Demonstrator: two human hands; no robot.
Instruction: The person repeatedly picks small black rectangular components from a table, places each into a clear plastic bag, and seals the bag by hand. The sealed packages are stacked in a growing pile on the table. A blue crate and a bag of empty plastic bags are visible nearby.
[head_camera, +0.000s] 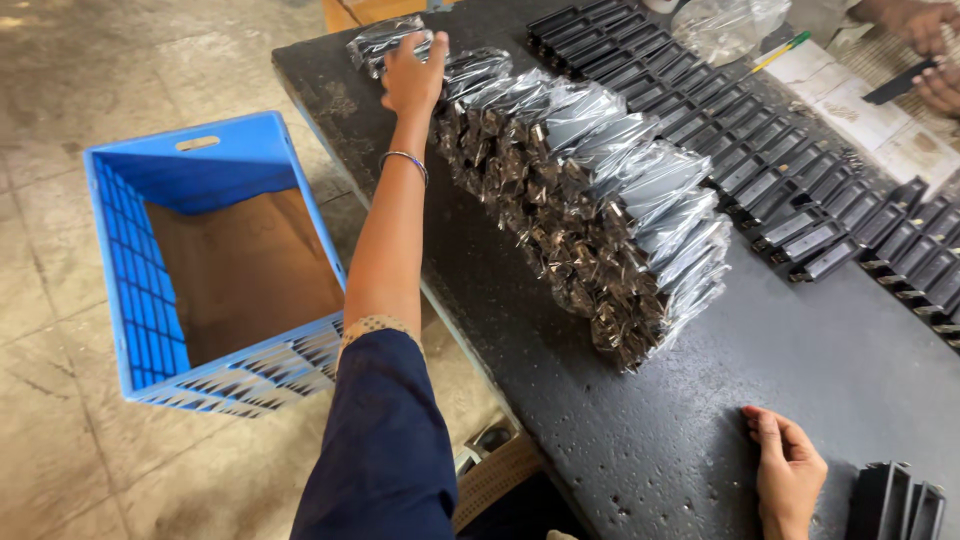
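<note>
The left hand (412, 75) is stretched out to the far end of the dark counter (640, 400), its fingers closed around a plastic-wrapped black part (385, 40) at the head of a long stacked row of wrapped parts (590, 210); its palm faces away, so how tightly it grips is hard to judge. The right hand (787, 480) rests flat and empty on the counter's near edge, fingers loosely spread, just beside a few unwrapped black parts (895, 503) cut off by the frame's bottom. Rows of bare black rectangular parts (760, 160) lie beyond the wrapped stack. A blue plastic crate (215, 270) stands on the floor, brown-lined inside. Another person's hands (925, 50) appear at the top right corner, partly cropped.
</note>
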